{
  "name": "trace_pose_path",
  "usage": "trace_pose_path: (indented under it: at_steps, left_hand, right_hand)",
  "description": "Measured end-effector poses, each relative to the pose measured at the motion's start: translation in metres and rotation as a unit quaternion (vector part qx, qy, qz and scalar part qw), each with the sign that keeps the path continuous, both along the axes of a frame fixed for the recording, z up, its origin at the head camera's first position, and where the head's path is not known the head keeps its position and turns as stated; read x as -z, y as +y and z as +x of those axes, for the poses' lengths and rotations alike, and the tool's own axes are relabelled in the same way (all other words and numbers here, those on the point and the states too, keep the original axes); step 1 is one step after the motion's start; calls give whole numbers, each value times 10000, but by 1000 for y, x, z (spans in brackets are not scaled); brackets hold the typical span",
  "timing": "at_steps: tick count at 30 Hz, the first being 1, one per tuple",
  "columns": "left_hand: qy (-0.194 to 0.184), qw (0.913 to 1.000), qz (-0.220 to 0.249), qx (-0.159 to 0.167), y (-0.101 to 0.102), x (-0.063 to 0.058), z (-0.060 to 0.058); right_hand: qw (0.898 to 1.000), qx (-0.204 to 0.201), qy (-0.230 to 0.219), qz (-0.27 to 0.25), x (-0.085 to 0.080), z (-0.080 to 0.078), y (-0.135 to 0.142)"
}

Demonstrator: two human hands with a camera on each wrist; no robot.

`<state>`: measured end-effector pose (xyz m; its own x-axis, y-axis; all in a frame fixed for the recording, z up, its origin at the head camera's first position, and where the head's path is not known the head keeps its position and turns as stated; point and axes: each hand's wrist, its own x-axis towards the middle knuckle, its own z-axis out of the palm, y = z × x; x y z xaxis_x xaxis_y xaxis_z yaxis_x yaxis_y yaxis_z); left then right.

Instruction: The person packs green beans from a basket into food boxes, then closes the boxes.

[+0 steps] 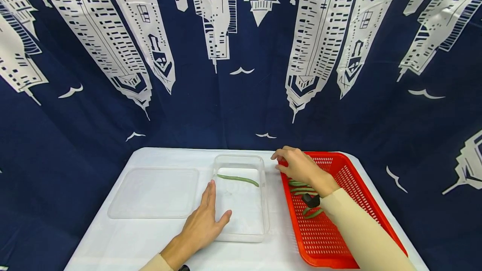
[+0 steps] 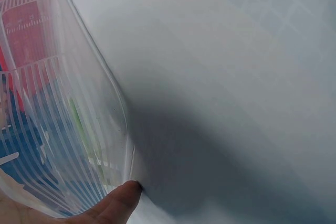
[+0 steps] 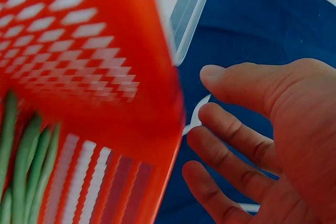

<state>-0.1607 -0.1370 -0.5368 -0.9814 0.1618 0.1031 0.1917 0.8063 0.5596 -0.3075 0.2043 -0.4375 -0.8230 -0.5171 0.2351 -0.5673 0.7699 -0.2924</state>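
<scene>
My left hand (image 1: 201, 225), its fingers straight, rests along the left side of a clear plastic container (image 1: 244, 238); in the left wrist view a fingertip (image 2: 128, 192) touches the container's edge. A single green bean (image 1: 239, 178) lies across the far part of that container. Over the far left corner of a red perforated basket (image 1: 295, 231) hovers my right hand (image 1: 295, 165). Its fingers are loosely bent and hold nothing, as the right wrist view shows. Several green beans (image 3: 26, 166) lie inside the basket, partly hidden by my right arm in the head view.
A flat translucent lid (image 1: 154, 193) lies on the white table (image 1: 101, 237), left of the container. Behind the table hangs a dark blue cloth (image 1: 211, 112) printed with white buildings and birds.
</scene>
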Motion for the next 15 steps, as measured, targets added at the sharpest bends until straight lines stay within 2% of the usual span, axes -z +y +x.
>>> trace_pose_path:
  at_steps: [4, 11, 15]
  left_hand:
    - [4, 10000, -55, -25, 0, 1, 0]
    - [-48, 10000, -60, -41, 0, 4, -1]
    - [-68, 9999, -73, -40, 1, 3, -1]
  right_hand:
    - [9999, 82, 12, -119, 4, 2, 22]
    - [9999, 157, -71, -15, 17, 2, 55]
    - [9991, 213, -361, 54, 24, 2, 70]
